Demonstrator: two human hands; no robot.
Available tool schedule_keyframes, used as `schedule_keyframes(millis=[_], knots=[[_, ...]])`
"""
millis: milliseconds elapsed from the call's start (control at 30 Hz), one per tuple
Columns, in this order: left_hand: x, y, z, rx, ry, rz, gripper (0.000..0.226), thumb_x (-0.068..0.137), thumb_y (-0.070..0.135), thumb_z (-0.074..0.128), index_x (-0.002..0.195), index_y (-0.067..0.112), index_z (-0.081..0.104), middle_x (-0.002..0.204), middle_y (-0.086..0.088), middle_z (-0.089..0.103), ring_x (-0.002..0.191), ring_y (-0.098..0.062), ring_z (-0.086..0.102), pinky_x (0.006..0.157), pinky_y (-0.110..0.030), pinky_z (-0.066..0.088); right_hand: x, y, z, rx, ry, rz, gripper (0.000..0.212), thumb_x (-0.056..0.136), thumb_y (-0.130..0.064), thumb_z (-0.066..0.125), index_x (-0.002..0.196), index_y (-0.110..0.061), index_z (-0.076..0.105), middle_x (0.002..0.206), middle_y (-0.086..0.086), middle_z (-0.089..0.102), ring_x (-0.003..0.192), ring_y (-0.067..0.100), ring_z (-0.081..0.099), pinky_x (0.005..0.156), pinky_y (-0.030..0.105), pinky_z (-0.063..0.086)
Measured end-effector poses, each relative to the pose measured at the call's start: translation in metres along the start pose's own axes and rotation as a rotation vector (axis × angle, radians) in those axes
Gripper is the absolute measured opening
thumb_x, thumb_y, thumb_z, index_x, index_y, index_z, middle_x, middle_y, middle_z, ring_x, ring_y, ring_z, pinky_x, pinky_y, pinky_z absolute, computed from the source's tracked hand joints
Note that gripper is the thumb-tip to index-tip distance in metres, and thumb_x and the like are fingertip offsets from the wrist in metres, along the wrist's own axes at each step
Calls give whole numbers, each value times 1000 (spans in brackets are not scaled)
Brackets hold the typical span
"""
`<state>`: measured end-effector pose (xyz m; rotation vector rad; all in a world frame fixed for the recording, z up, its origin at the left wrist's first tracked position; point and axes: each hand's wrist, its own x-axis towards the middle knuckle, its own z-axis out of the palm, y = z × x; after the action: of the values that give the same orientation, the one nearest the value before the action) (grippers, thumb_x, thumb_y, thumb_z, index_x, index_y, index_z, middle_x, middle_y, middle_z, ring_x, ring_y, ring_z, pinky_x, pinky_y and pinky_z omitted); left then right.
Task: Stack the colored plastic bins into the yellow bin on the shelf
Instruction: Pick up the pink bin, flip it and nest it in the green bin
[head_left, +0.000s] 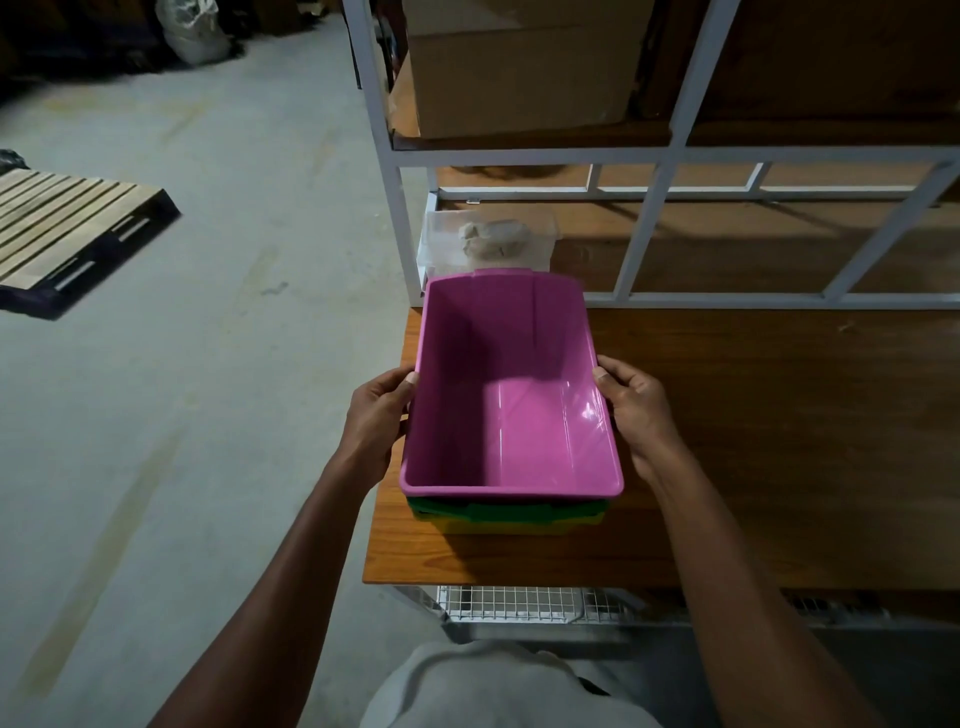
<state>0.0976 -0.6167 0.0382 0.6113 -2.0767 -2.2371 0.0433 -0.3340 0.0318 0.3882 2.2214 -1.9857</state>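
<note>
- Pink plastic fills the middle of your view: the pink bin sits open side up, nested on top of a green bin, whose rim shows just under its near edge.
- Below the green one you see the yellow bin, resting on the wooden shelf near its left end.
- Your left hand has its grip clamped on the pink bin's left rim, thumb on top of the edge.
- Your right hand is clamped on the right rim the same way.
- Behind the stack stands a clear container with something pale inside, beside the white shelf frame.
- A cardboard box sits on the level above.
- A wooden pallet lies on the concrete floor, well apart to your left.
</note>
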Motion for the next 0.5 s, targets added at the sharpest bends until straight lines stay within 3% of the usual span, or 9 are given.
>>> schedule_keyframes(millis=[300,500], knots=[[2,-4,-1,43,23,-13,26,108,21,53,128,17,70,118,-12,75,100,-24,72,73,-32,62,-4,3,1,-24,28,18,43,106,-28,59,148,-20,57,128,4,70,104,19,73,80,36,62],[-2,-5,-5,60,38,-16,26,109,24,53,126,18,71,117,-11,75,104,-30,72,72,-33,62,-11,3,0,-29,58,18,38,105,-26,60,143,-20,62,126,3,71,104,20,73,82,37,63]])
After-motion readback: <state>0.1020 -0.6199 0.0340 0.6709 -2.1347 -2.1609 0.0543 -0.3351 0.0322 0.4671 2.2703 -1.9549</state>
